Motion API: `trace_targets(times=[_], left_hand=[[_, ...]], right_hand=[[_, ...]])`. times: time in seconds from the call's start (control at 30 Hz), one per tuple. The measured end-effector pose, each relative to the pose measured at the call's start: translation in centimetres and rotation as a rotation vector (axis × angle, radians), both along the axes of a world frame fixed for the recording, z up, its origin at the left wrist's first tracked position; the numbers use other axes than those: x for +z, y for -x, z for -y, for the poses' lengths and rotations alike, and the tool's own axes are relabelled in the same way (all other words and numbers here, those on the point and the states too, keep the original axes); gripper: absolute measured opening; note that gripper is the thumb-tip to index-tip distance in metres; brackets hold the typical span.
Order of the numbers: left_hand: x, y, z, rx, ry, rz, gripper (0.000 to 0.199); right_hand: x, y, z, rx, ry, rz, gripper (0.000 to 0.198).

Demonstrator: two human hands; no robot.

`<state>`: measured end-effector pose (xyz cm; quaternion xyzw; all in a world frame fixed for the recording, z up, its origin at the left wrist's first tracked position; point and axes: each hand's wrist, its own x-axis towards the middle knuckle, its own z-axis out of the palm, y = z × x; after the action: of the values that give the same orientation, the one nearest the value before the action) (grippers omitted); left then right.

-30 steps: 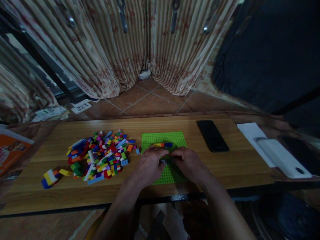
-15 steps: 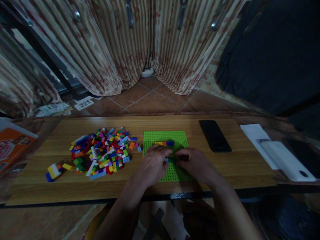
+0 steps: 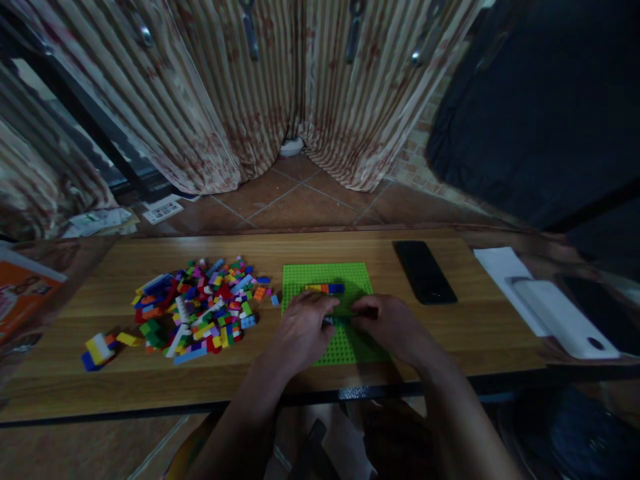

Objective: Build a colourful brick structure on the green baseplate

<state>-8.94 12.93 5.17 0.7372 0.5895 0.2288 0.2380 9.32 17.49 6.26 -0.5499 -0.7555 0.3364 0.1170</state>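
Note:
Over the green baseplate [image 3: 353, 343], my left hand [image 3: 304, 327] is closed, its thumb and fingers curled about a pale blue brick [image 3: 328, 321] that is mostly hidden. My right hand [image 3: 389, 323] is at the plate's right side with its fingers pinched together. Whatever they hold, if anything, is hidden. Just beyond my left fingertips, a short row of bricks [image 3: 325, 289] in yellow, orange and dark blue is on the plate.
To the left of the plate spreads a pile of mixed bricks [image 3: 205, 307]. A small joined block [image 3: 99, 351] lies farther left. A black phone [image 3: 424, 272] rests on the wooden table [image 3: 250, 387]. Beyond the right end are papers and a white device [image 3: 565, 320].
The whole view has shifted slightly as the head turned. Both hands stay over the baseplate in nearly the same pose; the right hand's fingers look slightly closer together.

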Motion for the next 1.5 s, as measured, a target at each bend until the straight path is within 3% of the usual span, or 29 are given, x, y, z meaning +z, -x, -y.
trace_targets(times=[0.23,0.63,0.87,1.13,1.27,1.37,1.5], left_hand=[[0.3,0.9,-0.3,0.082,-0.014,0.042,0.03],[-0.1,-0.6,-0.1,0.001,0.007,-0.045,0.024],[-0.5,-0.9,0.0,0.041,0.02,-0.047,0.019],[0.6,0.9,0.1,0.006,-0.003,0.117,0.029],[0.7,3.8,-0.2,0.136,-0.07,0.206,0.029],[0.4,5.1,-0.5,0.252,-0.1,0.21,0.028],[0.1,4.9,-0.7,0.282,-0.1,0.218,0.027]], right_hand=[[0.0,-0.3,0.0,-0.012,-0.014,0.086,0.019],[0.2,0.8,0.1,0.047,0.044,0.186,0.021],[0.1,1.0,0.1,0.039,0.036,0.214,0.02],[0.1,0.0,-0.1,-0.032,0.059,0.056,0.016],[0.1,-0.4,0.0,-0.106,0.061,-0.026,0.017],[-0.2,-0.3,0.2,-0.049,0.092,-0.035,0.02],[-0.7,0.0,0.3,0.024,0.12,-0.028,0.027]])
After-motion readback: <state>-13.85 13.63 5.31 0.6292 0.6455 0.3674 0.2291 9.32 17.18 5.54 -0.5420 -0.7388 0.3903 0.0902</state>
